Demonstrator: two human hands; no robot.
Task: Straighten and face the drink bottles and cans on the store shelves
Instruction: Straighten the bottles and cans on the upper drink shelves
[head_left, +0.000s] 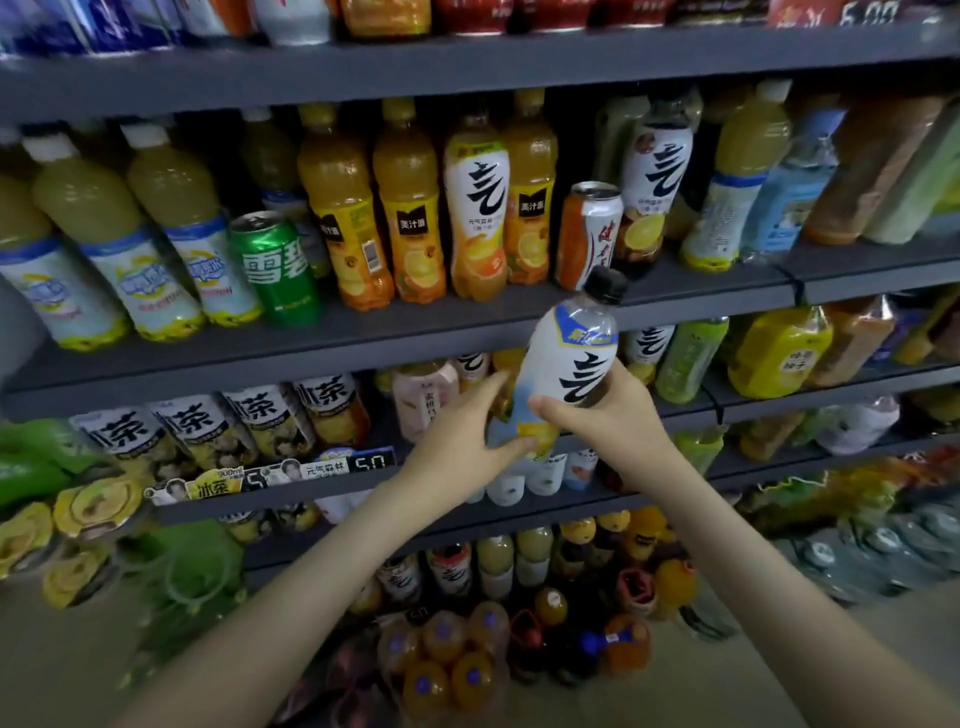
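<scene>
White-labelled bottle (569, 358), held in front of the shelf (363, 332), lies tilted, top up and right, label outward; right hand (618, 415) wraps its middle, left hand (457, 441) pinches its base between thumb and fingers, so uprighting likely needs both.

Likely shop: drink shelves (415, 327), price tags (371, 461)

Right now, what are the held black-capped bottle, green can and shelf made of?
The black-capped bottle looks like clear plastic at the shoulder, under a glossy white printed sleeve; its cap is matte black, probably plastic. The green can is metal, likely aluminium: bare silvery lid and rim, glossy print. The shelf is matte dark grey, possibly painted steel; can't confirm.
</scene>
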